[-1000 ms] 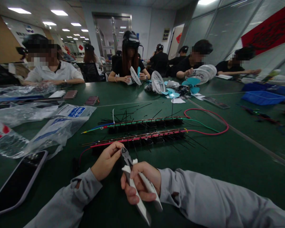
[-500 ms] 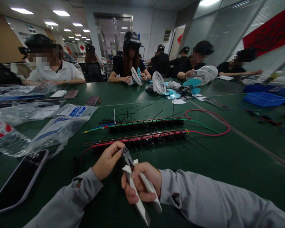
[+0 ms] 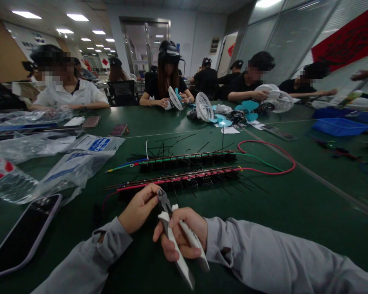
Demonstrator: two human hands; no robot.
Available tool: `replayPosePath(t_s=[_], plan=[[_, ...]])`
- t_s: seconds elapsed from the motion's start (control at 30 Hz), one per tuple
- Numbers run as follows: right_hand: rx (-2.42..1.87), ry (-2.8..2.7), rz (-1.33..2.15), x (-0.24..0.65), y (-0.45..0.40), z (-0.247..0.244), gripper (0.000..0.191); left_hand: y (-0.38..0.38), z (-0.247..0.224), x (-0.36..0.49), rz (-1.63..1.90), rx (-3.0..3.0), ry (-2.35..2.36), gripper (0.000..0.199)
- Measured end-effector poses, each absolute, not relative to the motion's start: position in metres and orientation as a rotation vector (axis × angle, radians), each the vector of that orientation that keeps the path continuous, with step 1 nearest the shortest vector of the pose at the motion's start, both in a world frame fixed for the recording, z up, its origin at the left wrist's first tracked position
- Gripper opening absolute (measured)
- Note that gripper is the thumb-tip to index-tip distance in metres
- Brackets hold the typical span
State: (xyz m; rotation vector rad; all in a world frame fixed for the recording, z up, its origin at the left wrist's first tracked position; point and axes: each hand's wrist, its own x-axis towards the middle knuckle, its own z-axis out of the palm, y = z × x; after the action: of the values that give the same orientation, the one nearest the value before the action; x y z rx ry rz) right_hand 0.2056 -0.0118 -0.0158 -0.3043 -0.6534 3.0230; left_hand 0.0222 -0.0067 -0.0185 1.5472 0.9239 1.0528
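My right hand (image 3: pixel 184 232) is wrapped round the white handles of diagonal cutters (image 3: pixel 164 201). Their jaws point up and to the left, close by the fingertips of my left hand (image 3: pixel 140 208). Those fingers are pinched together at the near edge of a black strip with a red wire (image 3: pixel 159 179); whatever lies between them is hidden. Thin black cable-tie tails stick out from this strip. Behind it lies a second black strip with a green wire (image 3: pixel 196 156), also bristling with tails and with a white tie upright near its left end.
A phone (image 3: pixel 21 237), a water bottle (image 3: pixel 10 181) and plastic bags (image 3: pixel 82 157) lie to the left. Fan parts (image 3: pixel 205 107) and a blue tray (image 3: pixel 340 126) are farther back. Several people sit around the green table (image 3: pixel 294 228). A red cable loop (image 3: pixel 292 163) lies right of the strips.
Both hands and the cutters stay almost in place; one finger of my right hand has stretched out a little to the left. Across the table, a person's white fan guard has shifted.
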Motion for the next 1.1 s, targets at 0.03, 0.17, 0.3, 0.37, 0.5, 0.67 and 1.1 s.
replayPosePath(t_s=[0.03, 0.17, 0.3, 0.37, 0.5, 0.67, 1.1], plan=[[-0.312, -0.654, 3.029, 0.206, -0.012, -0.015, 0.041, -0.007, -0.018, 0.022, 1.054, 1.551, 0.929, 0.012], [-0.237, -0.694, 3.086, 0.206, -0.013, -0.018, 0.04, -0.006, -0.017, 0.022, 1.085, 1.549, 0.943, 0.016], [-0.119, -0.781, 3.129, 0.203, -0.015, -0.026, 0.044, -0.004, -0.021, 0.021, 1.119, 1.479, 0.939, 0.018], [-0.174, -0.77, 3.103, 0.202, -0.014, -0.027, 0.048, -0.003, -0.023, 0.02, 1.138, 1.456, 0.953, 0.018], [-0.239, -0.714, 3.086, 0.2, -0.014, -0.024, 0.054, -0.003, -0.026, 0.019, 1.163, 1.437, 0.985, 0.017], [-0.247, -0.681, 3.111, 0.2, -0.017, -0.019, 0.057, -0.003, -0.027, 0.02, 1.187, 1.388, 0.954, 0.015], [-0.277, -0.671, 3.067, 0.199, -0.018, -0.021, 0.059, -0.003, -0.028, 0.02, 1.228, 1.354, 0.954, 0.015]])
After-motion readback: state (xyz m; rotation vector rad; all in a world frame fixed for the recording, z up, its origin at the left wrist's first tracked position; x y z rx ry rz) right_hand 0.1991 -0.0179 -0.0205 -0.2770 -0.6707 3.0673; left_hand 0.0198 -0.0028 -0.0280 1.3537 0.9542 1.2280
